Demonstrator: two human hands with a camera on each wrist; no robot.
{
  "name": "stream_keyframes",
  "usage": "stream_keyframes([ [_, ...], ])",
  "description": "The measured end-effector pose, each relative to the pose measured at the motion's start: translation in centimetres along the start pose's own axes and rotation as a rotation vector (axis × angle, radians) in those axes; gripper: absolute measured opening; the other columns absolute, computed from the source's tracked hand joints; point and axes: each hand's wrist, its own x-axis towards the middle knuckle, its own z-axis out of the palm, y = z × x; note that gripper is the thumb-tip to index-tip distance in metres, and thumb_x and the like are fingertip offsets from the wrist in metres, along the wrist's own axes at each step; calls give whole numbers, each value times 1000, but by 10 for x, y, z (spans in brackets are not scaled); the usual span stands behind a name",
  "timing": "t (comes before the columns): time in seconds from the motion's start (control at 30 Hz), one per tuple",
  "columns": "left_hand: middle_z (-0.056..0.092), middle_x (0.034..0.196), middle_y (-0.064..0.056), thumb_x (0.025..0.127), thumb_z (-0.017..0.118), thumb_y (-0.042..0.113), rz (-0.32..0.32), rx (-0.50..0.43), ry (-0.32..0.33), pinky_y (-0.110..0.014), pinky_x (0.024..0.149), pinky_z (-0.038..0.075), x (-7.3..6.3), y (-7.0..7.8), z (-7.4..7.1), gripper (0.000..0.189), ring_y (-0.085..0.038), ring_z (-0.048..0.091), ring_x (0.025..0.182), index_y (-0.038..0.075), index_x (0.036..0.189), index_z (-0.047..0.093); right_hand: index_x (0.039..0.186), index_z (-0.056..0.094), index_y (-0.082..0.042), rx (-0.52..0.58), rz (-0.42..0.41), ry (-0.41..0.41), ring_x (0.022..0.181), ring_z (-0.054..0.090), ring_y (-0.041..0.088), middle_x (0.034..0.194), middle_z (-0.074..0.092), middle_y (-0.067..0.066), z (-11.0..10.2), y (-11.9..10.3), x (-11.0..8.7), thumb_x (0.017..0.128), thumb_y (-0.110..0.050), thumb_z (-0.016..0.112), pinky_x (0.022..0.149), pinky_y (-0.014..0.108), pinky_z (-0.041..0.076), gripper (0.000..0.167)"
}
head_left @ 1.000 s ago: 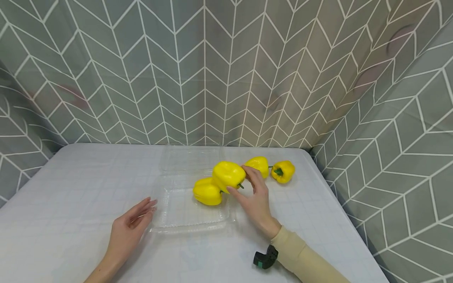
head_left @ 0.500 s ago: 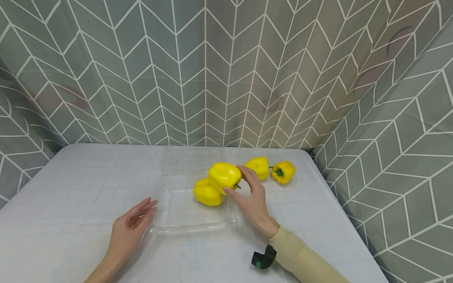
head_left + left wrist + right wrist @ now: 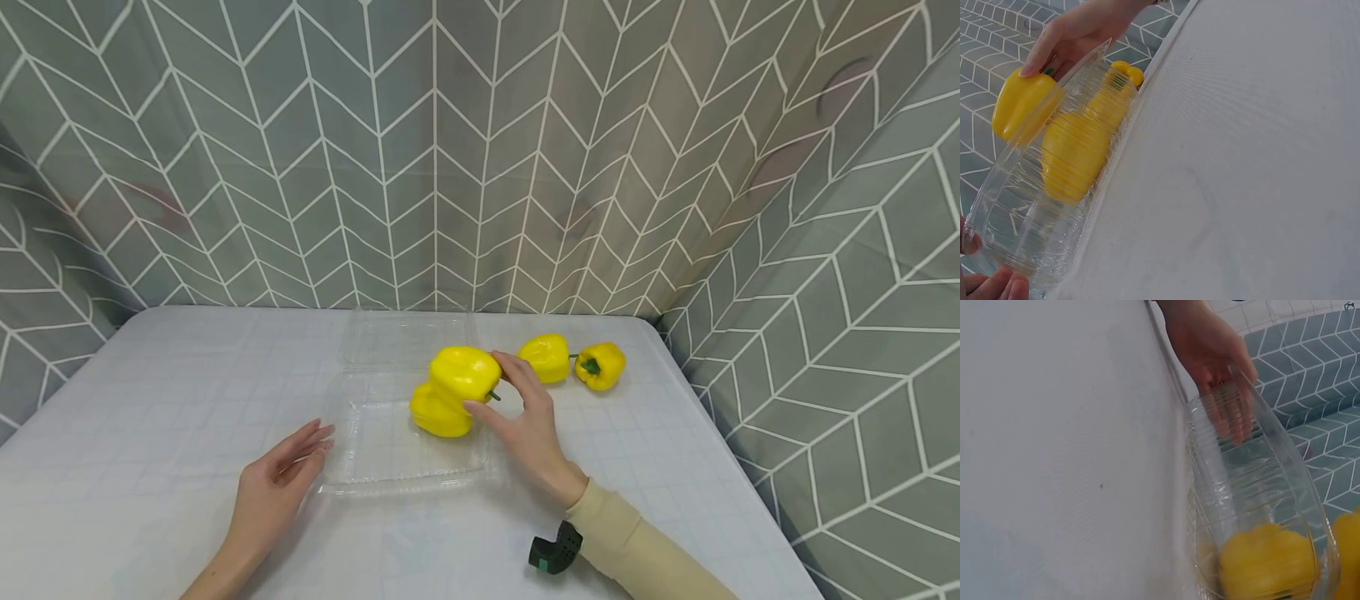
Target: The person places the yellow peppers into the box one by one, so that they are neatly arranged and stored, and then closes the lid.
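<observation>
My right hand (image 3: 532, 429) grips a glossy yellow bell pepper (image 3: 463, 373) between thumb and fingers, its green stem pointing right. It is held above the clear plastic container (image 3: 360, 454), and in the left wrist view this held pepper (image 3: 1019, 103) is higher than the rim. Inside the container lies another yellow bell pepper (image 3: 441, 417), partly hidden behind the held one. At the container's left side, my left hand (image 3: 270, 492) touches the edge with fairly straight fingers. Through the clear wall, the right wrist view shows the left hand's fingers (image 3: 1232, 419).
Two more yellow bell peppers, one left (image 3: 546, 358) and one right (image 3: 600, 367), lie on the table right of the container. Its clear lid (image 3: 405, 337) lies folded back toward the curtain (image 3: 465, 167). A black strap-like device (image 3: 555, 550) is by the right sleeve (image 3: 637, 533).
My right hand has moved slightly left with the held bell pepper, covering more of the one in the container. The left hand has stayed in place at the container's edge.
</observation>
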Motion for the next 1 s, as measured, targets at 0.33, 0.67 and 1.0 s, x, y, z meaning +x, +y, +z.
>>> stream_keyframes([
  [0.33,72,121,-10,96,67,7,-7,-1,-3,-5,87,50,0,1,0,40,9,63,104,1,135,60,144,53,-14,24,-1,-39,125,54,21,140,54,1,7,-7,0,85,-19,82,113,50,43,66],
  [0.67,71,121,-12,96,67,10,-23,5,-1,-4,86,50,0,1,1,40,11,62,103,2,135,60,145,51,-22,17,21,-88,127,53,17,142,53,-6,16,-12,1,85,-24,81,112,47,44,68],
  [1.0,72,120,-8,96,67,9,-16,7,2,-4,86,50,0,1,1,39,10,63,103,3,134,61,144,52,-16,29,17,-118,125,55,19,141,54,-1,25,-19,3,85,-22,82,110,47,46,67],
])
